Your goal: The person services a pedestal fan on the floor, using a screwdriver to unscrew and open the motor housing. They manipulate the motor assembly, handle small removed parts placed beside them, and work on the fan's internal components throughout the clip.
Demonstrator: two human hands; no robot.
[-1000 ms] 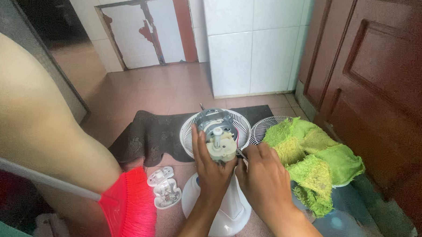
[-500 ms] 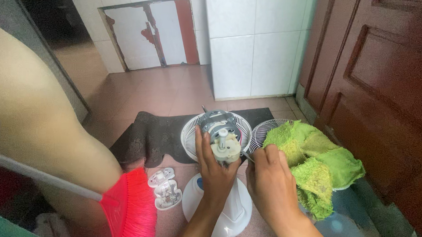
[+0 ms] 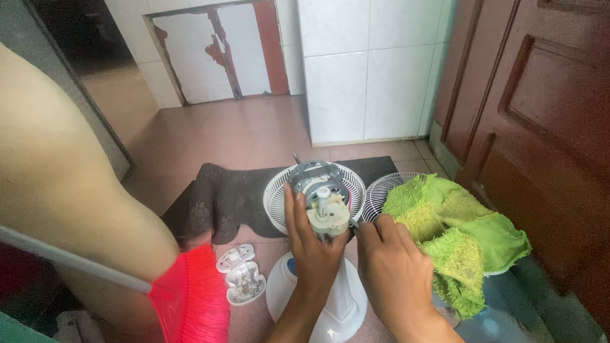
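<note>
Grey motor (image 3: 321,196) sat bared atop the fan stand (image 3: 327,307) on the floor; left hand (image 3: 312,249) gripped it steady, while right hand (image 3: 393,272) pinched closed beside its edge.

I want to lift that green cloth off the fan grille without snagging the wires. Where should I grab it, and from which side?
Probably take the green cloth by its bunched upper fold, coming from the right, door side. It lies heaped over the white grille with thick folds standing up, while the right hand and the bare fan motor, held by the left hand, crowd its left edge.
</note>
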